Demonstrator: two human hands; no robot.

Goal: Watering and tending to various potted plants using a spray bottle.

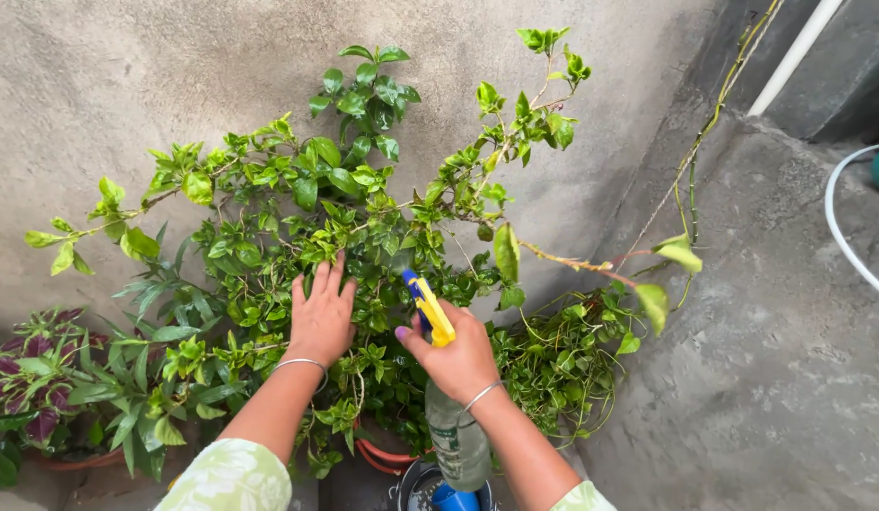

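My right hand (458, 355) grips a spray bottle (457, 440) with a yellow and blue trigger head (428, 308), its nozzle pointed into a leafy green potted plant (354, 199). The bottle's clear body hangs below my wrist. My left hand (319, 317) lies flat with fingers spread on the leaves, a little left of the nozzle. Both wrists wear thin silver bangles. The plant's orange pot (383, 456) shows only partly under the foliage.
A purple and green leaved plant (33, 383) in a pot stands at the far left. A rough concrete wall (127, 85) rises behind the plants. A white hose (842, 232) curves across the concrete floor at right, near a white pipe (794, 52).
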